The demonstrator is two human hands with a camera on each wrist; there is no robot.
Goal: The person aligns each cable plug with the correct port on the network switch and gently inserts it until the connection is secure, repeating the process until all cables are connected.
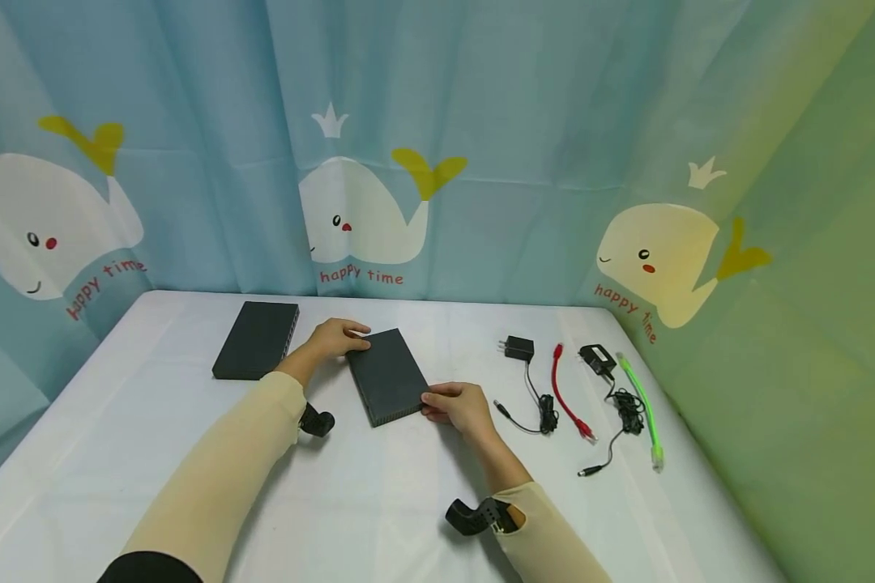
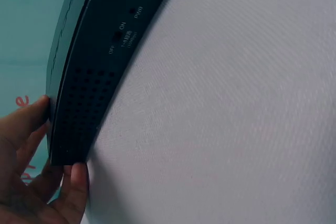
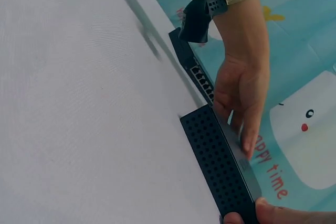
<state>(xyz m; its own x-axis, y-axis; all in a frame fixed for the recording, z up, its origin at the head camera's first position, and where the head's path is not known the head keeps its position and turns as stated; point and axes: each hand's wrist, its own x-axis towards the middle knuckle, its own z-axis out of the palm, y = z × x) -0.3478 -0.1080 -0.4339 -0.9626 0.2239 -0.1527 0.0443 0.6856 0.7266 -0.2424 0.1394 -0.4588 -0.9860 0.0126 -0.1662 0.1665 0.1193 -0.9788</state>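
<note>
A flat black network switch (image 1: 388,377) is between both hands in the middle of the white table. My left hand (image 1: 338,338) grips its far left corner, thumb over the top. At the near right corner, my right hand (image 1: 461,407) pinches the edge between thumb and fingers. Vent holes, a PWR mark and an ON/OFF mark show on the side of the switch (image 2: 100,56) in the left wrist view. The right wrist view shows a perforated end of the switch (image 3: 218,163), with the right hand (image 3: 289,214) at its lower corner.
A second black box (image 1: 257,342) with a row of ports lies at the back left. To the right lie two black power adapters (image 1: 519,348) (image 1: 598,359) with bundled cords, a red network cable (image 1: 565,397) and a green network cable (image 1: 645,409). A whale-print curtain (image 1: 496,162) hangs behind.
</note>
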